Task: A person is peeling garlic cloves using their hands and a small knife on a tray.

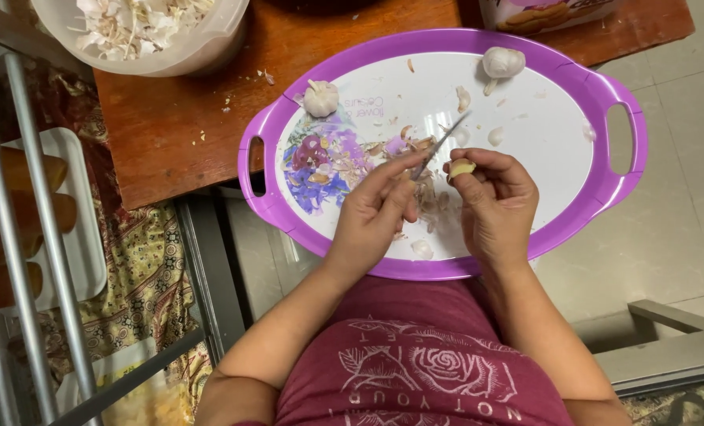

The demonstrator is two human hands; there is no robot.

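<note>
Knife (pixel 440 144) sits pinched in your left hand (pixel 377 211) while your right hand (pixel 494 201) closes its fingertips on 1 garlic clove (pixel 462 168), both over the purple tray (pixel 439 39) holding 2 garlic bulbs (pixel 321 98).

Two whole white garlic bulbs (pixel 321 98) (pixel 503 61) are sitting near the far rim of the purple oval plastic tray (pixel 604 87), while papery garlic peels (pixel 344 158) are crowding its left side; its right side is lying mostly open.
</note>
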